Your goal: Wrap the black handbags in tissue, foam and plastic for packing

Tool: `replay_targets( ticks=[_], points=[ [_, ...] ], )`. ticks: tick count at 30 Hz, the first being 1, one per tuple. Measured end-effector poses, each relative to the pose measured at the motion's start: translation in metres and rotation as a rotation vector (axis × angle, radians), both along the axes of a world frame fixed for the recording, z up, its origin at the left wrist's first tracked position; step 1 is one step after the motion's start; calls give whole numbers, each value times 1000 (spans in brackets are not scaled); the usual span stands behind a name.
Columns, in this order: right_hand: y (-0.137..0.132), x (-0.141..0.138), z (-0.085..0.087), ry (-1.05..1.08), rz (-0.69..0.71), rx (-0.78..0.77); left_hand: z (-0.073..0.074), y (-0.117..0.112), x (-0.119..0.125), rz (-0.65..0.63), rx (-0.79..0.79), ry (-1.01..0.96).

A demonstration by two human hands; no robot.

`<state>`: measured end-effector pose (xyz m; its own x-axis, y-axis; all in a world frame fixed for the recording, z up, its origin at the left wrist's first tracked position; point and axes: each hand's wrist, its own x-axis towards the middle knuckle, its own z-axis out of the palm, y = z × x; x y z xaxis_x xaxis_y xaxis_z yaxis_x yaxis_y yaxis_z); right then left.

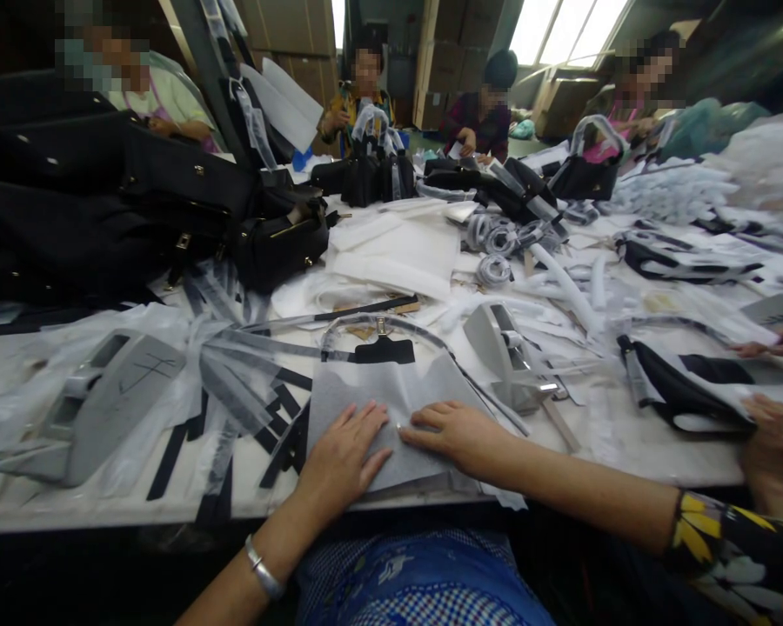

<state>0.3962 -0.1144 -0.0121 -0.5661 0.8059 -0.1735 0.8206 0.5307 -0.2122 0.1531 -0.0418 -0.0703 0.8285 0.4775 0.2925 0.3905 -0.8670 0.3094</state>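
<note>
While the left hand (347,445) lies spread on the sheet (356,385), the right hand (453,432) rests there, fingers unclenched; strips (170,461) lie left of the sheet.

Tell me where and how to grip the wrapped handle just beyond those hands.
Pinch the wrapped handle at its arch's top, probably from above: that curve lies exposed beyond the pale sheet, clear of the left hand and right hand.

Matt papery sheet (398,387), glossy plastic-wrapped handle (424,330), shiny metal clasp (381,326)
</note>
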Motion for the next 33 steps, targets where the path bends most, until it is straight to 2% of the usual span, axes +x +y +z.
replay_targets(
  ticks=[7,17,26,29,33],
  points=[
    [-1,3,-4,14,-39,6,4,1,2,-31,20,50],
    [-6,-2,-19,28,-112,-61,9,0,7,-28,34,109],
    [-2,16,-13,87,-116,-49,14,11,-8,-71,113,199],
    [-1,23,-13,124,-136,-70,10,12,-13,-63,168,200],
    [-1,29,-19,172,-162,-90,-6,12,-20,-87,331,200]
  ],
)
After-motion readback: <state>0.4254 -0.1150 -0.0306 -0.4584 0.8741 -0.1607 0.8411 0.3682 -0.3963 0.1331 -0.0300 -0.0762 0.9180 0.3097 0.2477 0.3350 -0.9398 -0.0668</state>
